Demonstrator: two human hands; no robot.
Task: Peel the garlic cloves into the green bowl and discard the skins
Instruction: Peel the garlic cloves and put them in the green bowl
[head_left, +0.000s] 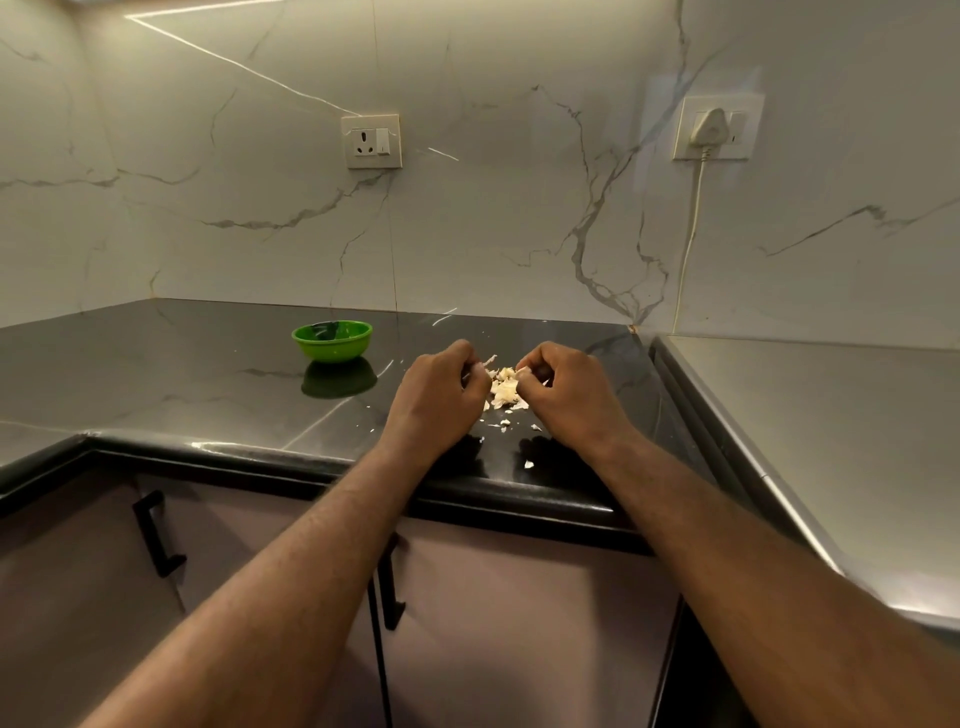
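Your left hand (441, 395) and right hand (566, 395) sit close together over the glossy black stone countertop (208, 374), knuckles up, fingers curled in on both. Between them lies the loose heap of papery off-white garlic skins (504, 388), touching the counter, with small flakes scattered from it toward 6 o'clock, near the counter's front edge.

Your left hand's fingertips pinch a thin pale sliver (471, 372) that pokes out toward the heap. Your right hand pinches a small pale garlic piece (522, 370) at its fingertips, just above the heap's 2 o'clock side. Whether that piece is clove or skin is too small to tell.

The small round green plastic bowl (332, 340) stands upright on the counter at 10 o'clock from the heap, well apart from your left hand. Its inside is dark and shiny, so you cannot tell what it holds.

On the white veined marble wall (493, 208), a cream switch-and-socket plate (371, 141) hangs at 11 o'clock from the heap. At 1 o'clock a second cream plate (719, 127) carries a white plug, and its white cord (691, 234) drops to the counter's back corner. A brushed steel surface (831, 415) adjoins the counter at 3 o'clock. Below the front edge, taupe cabinet doors (519, 623) carry black bar handles (156, 540).
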